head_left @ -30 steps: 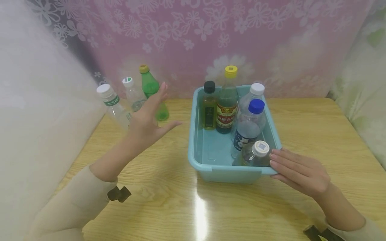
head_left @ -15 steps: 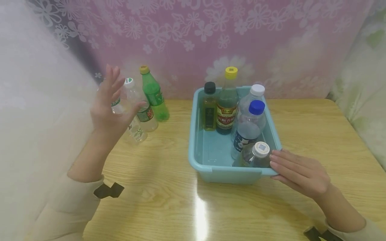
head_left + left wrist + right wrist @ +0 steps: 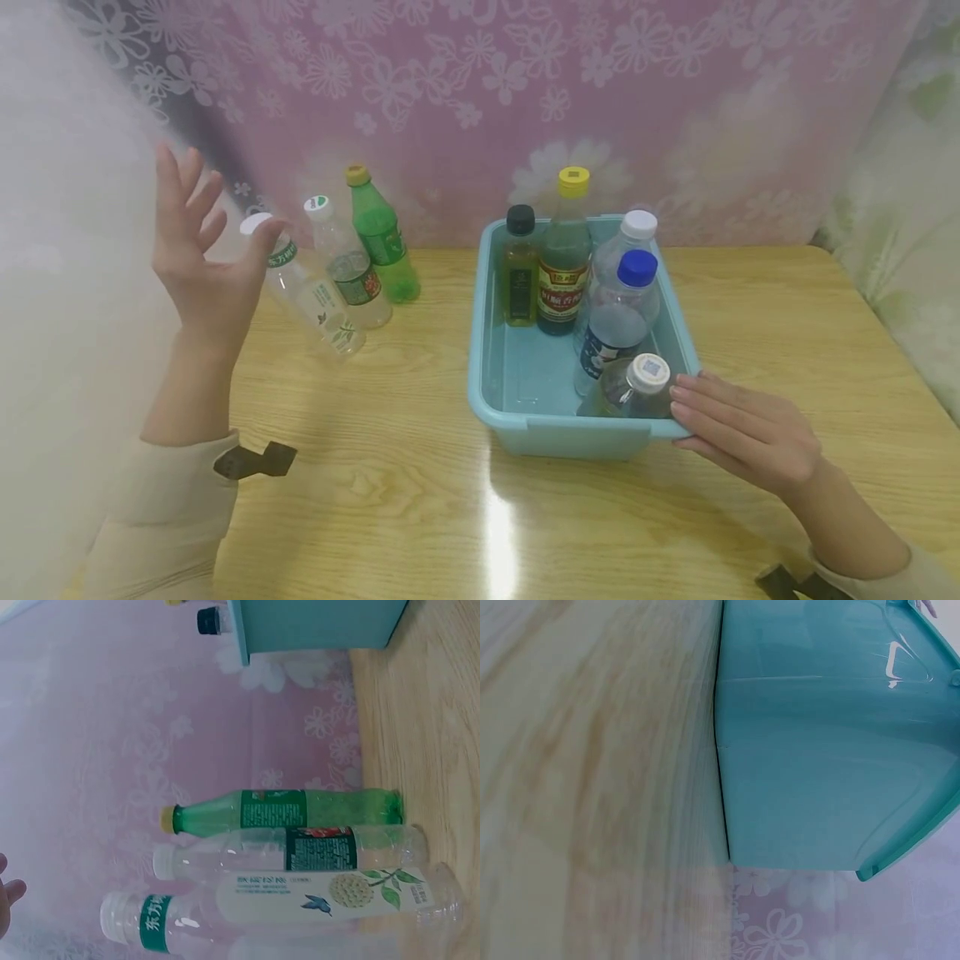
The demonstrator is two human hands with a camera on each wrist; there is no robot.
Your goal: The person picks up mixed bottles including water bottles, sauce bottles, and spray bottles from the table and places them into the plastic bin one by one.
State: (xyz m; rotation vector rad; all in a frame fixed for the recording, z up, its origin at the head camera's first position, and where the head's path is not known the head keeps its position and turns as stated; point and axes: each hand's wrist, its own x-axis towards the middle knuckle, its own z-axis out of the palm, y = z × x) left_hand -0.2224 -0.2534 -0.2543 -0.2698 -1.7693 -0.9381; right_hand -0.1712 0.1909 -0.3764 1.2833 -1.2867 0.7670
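Note:
My left hand [image 3: 213, 267] is raised at the left with fingers spread and nothing in it. Its thumb overlaps the neck of a clear bottle with a white cap and printed label [image 3: 330, 896] in the head view. Beside that bottle stand another clear bottle with a dark green label [image 3: 356, 279] and a green soda bottle with a yellow cap [image 3: 382, 237]. At the right, my right hand [image 3: 750, 429] rests with straight fingers on the front right corner of a light blue plastic bin [image 3: 480, 367]. The bin's outer wall fills much of the right wrist view.
Inside the bin stand a small black-capped bottle [image 3: 521, 283], a yellow-capped vinegar bottle [image 3: 564, 292], a blue-capped bottle [image 3: 618, 321], a white-capped clear bottle [image 3: 637, 223] and a short white-capped bottle [image 3: 648, 373]. Flowered cloth [image 3: 450, 108] hangs behind the wooden table [image 3: 390, 500].
My left hand has moved left, from in front of the bottles to their left side, uncovering them in the head view. My right hand and the bin have stayed put.

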